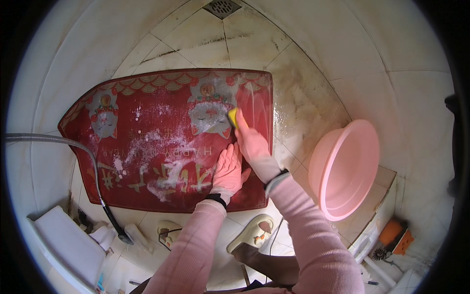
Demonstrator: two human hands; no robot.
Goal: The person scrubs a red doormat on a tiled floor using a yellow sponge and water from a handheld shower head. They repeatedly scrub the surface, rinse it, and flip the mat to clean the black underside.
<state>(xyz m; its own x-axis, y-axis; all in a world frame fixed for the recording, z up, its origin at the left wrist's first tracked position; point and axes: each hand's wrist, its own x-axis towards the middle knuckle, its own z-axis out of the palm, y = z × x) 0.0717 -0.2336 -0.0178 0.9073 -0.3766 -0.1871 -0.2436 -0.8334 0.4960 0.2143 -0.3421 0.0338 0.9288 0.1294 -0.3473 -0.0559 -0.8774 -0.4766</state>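
Note:
A red doormat (147, 147) with grey cat figures, scalloped edging and gold lettering lies on the tiled floor, streaked with whitish suds or powder. My right hand (250, 141), in a pink rubber glove, grips a yellow scrubbing tool (232, 117), perhaps a brush or sponge, against the mat beside the larger cat's face. Just below and to its left, my left hand (228, 169), also gloved, rests flat on the mat with its fingers extended. Pale suds streak the mat's right part.
A pink plastic basin (347, 171) leans tilted at the right. The shower hose (93, 158) crosses the mat's left side, its shower head (126, 239) on the floor. Slippers (253, 233) are below the mat. A floor drain (222, 8) lies at the top, a white container (68, 250) lower left.

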